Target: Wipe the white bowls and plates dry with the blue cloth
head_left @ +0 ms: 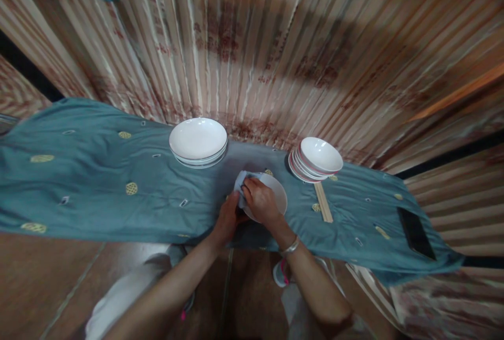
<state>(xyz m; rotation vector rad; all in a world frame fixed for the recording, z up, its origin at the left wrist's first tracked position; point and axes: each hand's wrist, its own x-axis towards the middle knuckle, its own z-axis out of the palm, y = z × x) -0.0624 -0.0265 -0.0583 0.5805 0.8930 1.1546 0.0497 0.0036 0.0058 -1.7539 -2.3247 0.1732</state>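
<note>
A white bowl [279, 199] is held over the front part of the cloth-covered table, between my two hands. My left hand [228, 218] grips the bowl at its left side, thumb up near the rim and the other fingers mostly hidden beneath. My right hand [260, 201] is closed on a light blue cloth [241, 178] and presses it against the bowl's left rim. A bracelet [290, 245] circles the right wrist.
A stack of white plates [199, 140] stands at the back left. Several stacked bowls [319, 156] lean at the back right, with chopsticks [323, 203] in front. A dark phone [416, 232] lies on the green tablecloth [98, 187]. A patterned curtain [252, 56] hangs behind.
</note>
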